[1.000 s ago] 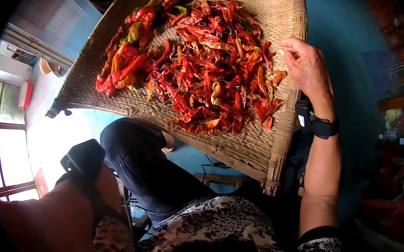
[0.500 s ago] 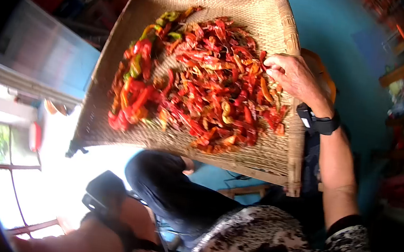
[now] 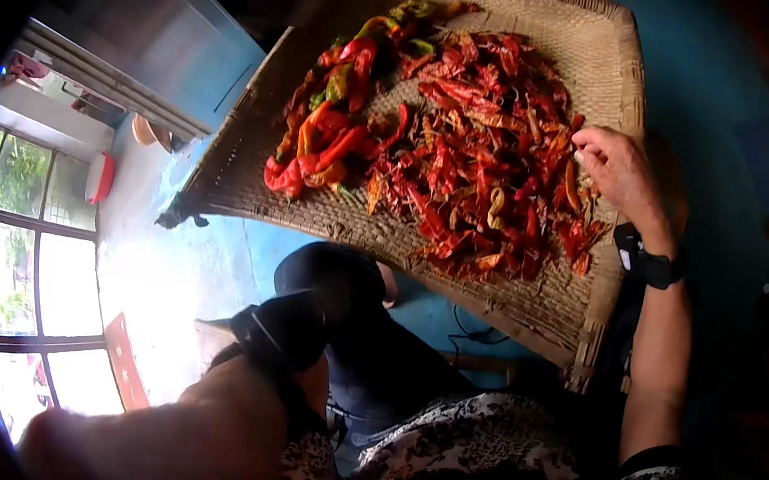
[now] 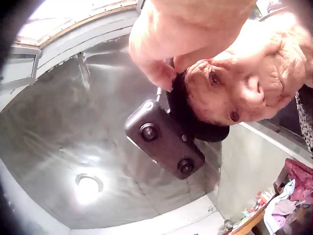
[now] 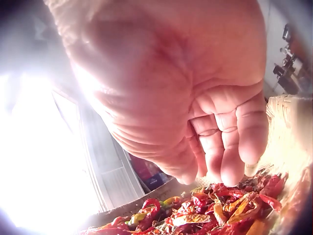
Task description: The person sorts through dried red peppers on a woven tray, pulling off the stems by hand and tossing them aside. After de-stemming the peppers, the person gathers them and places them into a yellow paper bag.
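Red chili peppers point(image 3: 471, 146), many dried and wrinkled, lie heaped in a wide woven bamboo tray point(image 3: 607, 38). Along the heap's left side are smoother peppers point(image 3: 335, 135) in red, orange and green. My right hand point(image 3: 622, 172) hovers at the heap's right edge, fingers loosely bent; the right wrist view shows its palm point(image 5: 181, 83) over the peppers with nothing held. Raised to the head, my left hand point(image 4: 190, 34) pinches the black head strap point(image 4: 181, 100) beside the head camera point(image 4: 164, 139). Its fingertips are out of sight in the head view.
The tray's near edge slopes above the person's dark trouser leg point(image 3: 392, 336). A window point(image 3: 43, 239) glares at the left, below a pale panel point(image 3: 173, 17). Blue floor point(image 3: 255, 249) shows under the tray; a black cable point(image 3: 459, 334) lies near a wooden stool.
The head view has swung about, shifting the tray rightward in the picture. My right hand has moved slightly inward over the tray's right side. The left hand stays raised near the head.
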{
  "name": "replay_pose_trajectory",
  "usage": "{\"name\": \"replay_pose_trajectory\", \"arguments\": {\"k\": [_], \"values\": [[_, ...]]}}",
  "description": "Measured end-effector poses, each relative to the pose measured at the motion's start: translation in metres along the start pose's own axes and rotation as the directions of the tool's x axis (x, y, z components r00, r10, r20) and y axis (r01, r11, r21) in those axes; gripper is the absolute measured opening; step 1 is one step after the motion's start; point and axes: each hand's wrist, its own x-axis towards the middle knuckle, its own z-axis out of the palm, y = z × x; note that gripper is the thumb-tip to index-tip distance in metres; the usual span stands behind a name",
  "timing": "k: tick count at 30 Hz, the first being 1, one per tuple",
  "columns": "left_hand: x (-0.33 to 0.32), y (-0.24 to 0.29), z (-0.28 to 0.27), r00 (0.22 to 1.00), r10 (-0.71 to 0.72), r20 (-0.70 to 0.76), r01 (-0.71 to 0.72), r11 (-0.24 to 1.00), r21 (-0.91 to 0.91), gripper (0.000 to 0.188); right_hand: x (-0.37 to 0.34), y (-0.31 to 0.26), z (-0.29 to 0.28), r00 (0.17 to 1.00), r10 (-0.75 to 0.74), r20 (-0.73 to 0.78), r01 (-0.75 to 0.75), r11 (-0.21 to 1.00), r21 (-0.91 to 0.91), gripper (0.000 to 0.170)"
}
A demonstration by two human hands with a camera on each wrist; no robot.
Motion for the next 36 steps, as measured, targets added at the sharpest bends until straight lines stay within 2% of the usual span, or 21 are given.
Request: {"name": "replay_pose_trajectory", "arguments": {"k": [2,3,5,6,7,8,9,10,12,14,15,18,22,24,25,28,29,30,32,34,36], "values": [[-0.011,-0.020,0.011,0.999,-0.008,-0.052,0.010,0.999,0.036,0.032,0.001,0.002,0.002,1.000,0.001,-0.015,-0.001,1.000,0.020,0.014],[-0.025,-0.039,0.020,0.995,-0.073,-0.073,0.080,0.993,0.090,0.032,0.000,0.003,0.003,0.999,-0.024,-0.035,0.025,1.000,0.010,0.014],[-0.066,-0.086,0.045,0.939,-0.341,-0.045,0.340,0.899,0.275,0.032,0.000,0.004,0.003,0.998,-0.017,-0.053,0.018,1.000,0.008,0.012],[-0.079,-0.113,0.088,0.933,-0.360,-0.012,0.335,0.854,0.399,0.026,0.001,0.001,-0.001,0.999,-0.016,-0.047,0.015,1.000,-0.025,0.012],[-0.083,-0.124,0.101,0.727,-0.679,0.104,0.601,0.702,0.383,0.033,0.001,-0.001,-0.002,0.999,0.006,-0.035,-0.007,1.000,-0.026,0.012],[-0.116,-0.157,0.092,0.502,-0.773,0.389,0.580,0.634,0.511,0.030,0.000,-0.002,-0.002,0.999,0.030,-0.017,-0.030,0.999,-0.022,0.013],[-0.152,-0.188,0.096,0.511,-0.688,0.514,0.344,0.713,0.612,0.040,-0.001,-0.003,-0.001,0.998,0.055,-0.019,-0.055,0.998,-0.026,0.016],[-0.193,-0.221,0.087,0.309,-0.742,0.594,0.349,0.670,0.655,0.046,0.001,-0.005,-0.001,0.999,0.015,-0.048,-0.014,1.000,0.010,0.013],[-0.243,-0.247,0.087,0.206,-0.730,0.651,0.179,0.682,0.709,0.055,0.002,-0.008,0.000,0.998,0.025,-0.064,-0.021,0.998,0.067,0.012],[-0.254,-0.263,0.101,-0.024,-0.822,0.569,0.188,0.555,0.810,0.066,0.001,-0.017,-0.007,0.997,0.068,-0.032,-0.066,0.996,0.057,0.011],[-0.259,-0.274,0.118,-0.051,-0.864,0.500,0.075,0.496,0.865,0.071,0.003,-0.016,-0.011,0.997,0.064,-0.038,-0.061,0.996,0.070,0.012],[-0.281,-0.304,0.135,-0.185,-0.936,0.301,0.141,0.278,0.950,0.084,-0.001,-0.017,-0.008,0.998,0.044,-0.038,-0.040,0.995,0.091,0.015],[-0.301,-0.332,0.139,-0.156,-0.932,0.328,0.148,0.306,0.940,0.083,0.002,-0.021,-0.008,0.995,0.099,-0.009,-0.097,0.988,0.121,0.016],[-0.310,-0.355,0.137,-0.369,-0.774,0.516,0.333,0.408,0.850,0.076,0.003,-0.021,-0.008,0.997,0.076,-0.022,-0.074,0.994,0.083,0.016],[-0.284,-0.340,0.146,-0.353,-0.773,0.527,0.308,0.436,0.846,0.060,0.006,-0.020,-0.009,0.997,0.078,-0.021,-0.076,0.993,0.089,0.016],[-0.290,-0.332,0.153,-0.371,-0.701,0.609,0.324,0.517,0.792,0.047,0.008,-0.017,-0.004,0.995,0.102,-0.012,-0.100,0.989,0.105,0.015],[-0.295,-0.324,0.155,-0.291,-0.719,0.631,0.305,0.555,0.774,0.039,0.009,-0.013,-0.003,0.993,0.119,-0.003,-0.118,0.988,0.102,0.014],[-0.297,-0.320,0.153,-0.292,-0.722,0.628,0.301,0.554,0.776,0.039,0.010,-0.011,-0.002,0.996,0.090,-0.027,-0.087,0.993,0.074,0.014],[-0.286,-0.302,0.153,-0.276,-0.586,0.762,0.376,0.664,0.647,0.038,0.010,-0.009,-0.004,0.997,0.065,-0.044,-0.061,0.995,0.084,0.014],[-0.273,-0.275,0.150,-0.310,-0.603,0.735,0.325,0.659,0.678,0.034,0.011,-0.004,-0.002,0.994,0.058,-0.093,-0.052,0.997,0.063,0.014],[-0.261,-0.249,0.138,-0.202,-0.475,0.857,0.405,0.756,0.514,0.031,0.011,0.000,0.000,0.992,0.029,-0.119,-0.026,0.999,0.025,0.014]]}}
